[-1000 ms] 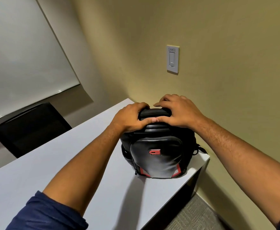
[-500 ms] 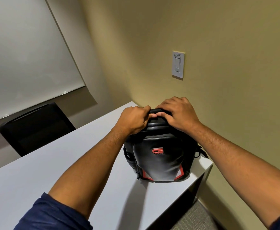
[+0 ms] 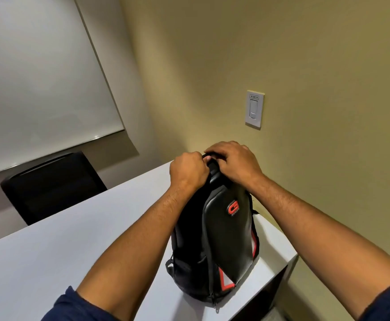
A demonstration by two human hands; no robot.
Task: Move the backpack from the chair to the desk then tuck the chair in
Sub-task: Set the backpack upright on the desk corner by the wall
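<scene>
A black backpack (image 3: 224, 239) with a red logo and red trim stands upright on the right end of the white desk (image 3: 73, 258), close to the wall. My left hand (image 3: 188, 171) is closed around the left side of its top handle. My right hand (image 3: 234, 164) grips the top from the right, fingers curled over the handle. The two hands nearly touch. A black chair (image 3: 52, 186) stands behind the desk's far edge at the left; only its backrest shows.
A tan wall (image 3: 316, 158) with a white light switch (image 3: 254, 109) runs along the desk's right side. A whiteboard (image 3: 39, 77) hangs on the back wall. Grey carpet shows under the desk's near right corner.
The backpack has turned, its front now facing right, and sits closer to me. Both hands stayed gripped on its top. The view shifted down and nearer.
</scene>
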